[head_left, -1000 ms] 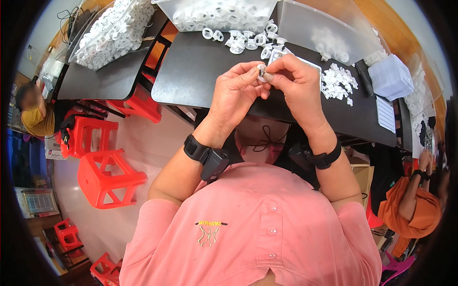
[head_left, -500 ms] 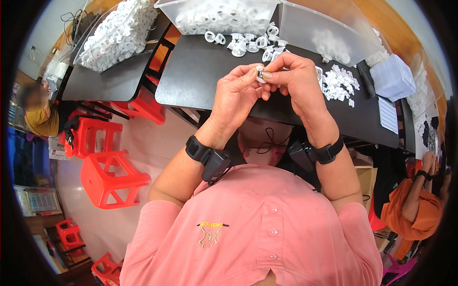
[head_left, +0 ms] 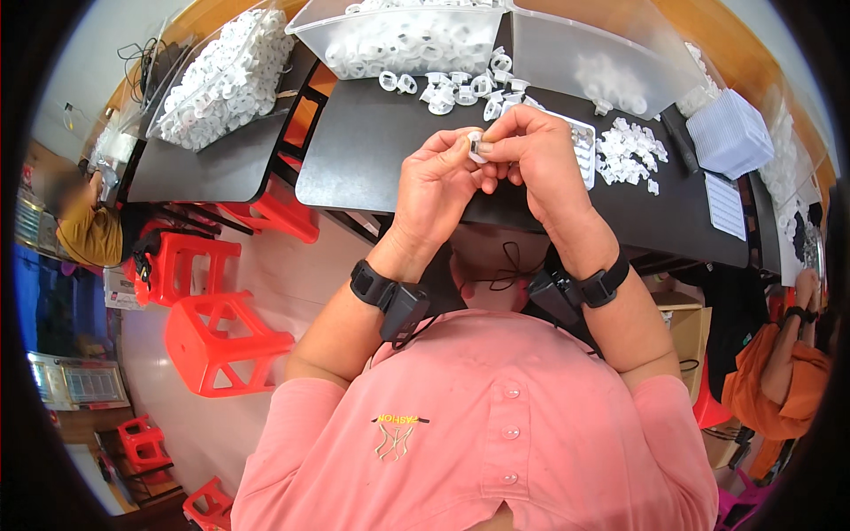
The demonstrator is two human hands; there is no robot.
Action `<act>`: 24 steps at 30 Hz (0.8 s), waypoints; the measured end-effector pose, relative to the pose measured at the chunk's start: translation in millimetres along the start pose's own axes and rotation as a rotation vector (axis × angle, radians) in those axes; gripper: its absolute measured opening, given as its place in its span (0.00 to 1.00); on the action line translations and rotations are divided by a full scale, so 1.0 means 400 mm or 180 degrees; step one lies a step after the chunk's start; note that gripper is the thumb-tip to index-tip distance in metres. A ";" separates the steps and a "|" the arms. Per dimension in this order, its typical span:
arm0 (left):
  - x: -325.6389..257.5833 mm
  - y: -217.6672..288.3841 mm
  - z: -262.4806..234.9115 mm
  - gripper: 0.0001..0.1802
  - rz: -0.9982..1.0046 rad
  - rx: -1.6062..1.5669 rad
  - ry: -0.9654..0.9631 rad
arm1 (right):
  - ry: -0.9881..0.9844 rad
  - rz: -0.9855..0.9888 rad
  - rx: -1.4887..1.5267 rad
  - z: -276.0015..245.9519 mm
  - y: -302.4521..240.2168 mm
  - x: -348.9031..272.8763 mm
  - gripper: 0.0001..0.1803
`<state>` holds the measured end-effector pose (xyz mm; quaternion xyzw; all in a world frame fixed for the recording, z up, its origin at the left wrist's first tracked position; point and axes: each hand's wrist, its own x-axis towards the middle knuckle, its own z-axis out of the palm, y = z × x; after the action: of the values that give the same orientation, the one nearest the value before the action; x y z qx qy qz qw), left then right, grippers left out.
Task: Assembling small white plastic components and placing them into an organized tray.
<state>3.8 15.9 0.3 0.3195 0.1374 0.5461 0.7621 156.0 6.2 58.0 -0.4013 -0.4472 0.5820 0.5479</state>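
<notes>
Head view. The left hand (head_left: pixel 438 181) and right hand (head_left: pixel 531 155) meet above the near edge of the black bench (head_left: pixel 354 159), fingers of both pinched narrowly on one small white plastic part (head_left: pixel 475 144). Behind them lie loose white rings (head_left: pixel 452 88), a clear bin of rings (head_left: pixel 398 40), and a pile of small white pieces (head_left: pixel 629 150); red stools (head_left: pixel 217 341) stand at left.

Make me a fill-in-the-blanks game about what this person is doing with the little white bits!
1. Both hands, the left hand and the right hand, pinch one small ____ plastic part.
2. The table is ____.
3. The stool is ____.
4. Each wrist wears a ____ band.

Missing words: white; black; red; black
</notes>
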 end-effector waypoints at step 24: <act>-0.011 -0.004 0.024 0.18 0.0205 0.0228 -0.0103 | -0.0240 -0.0867 -0.0826 -0.022 0.005 -0.063 0.03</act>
<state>8.6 8.4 5.8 0.3597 0.1341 0.5598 0.7344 165.7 -18.5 53.0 -0.3823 -0.5889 0.4545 0.5482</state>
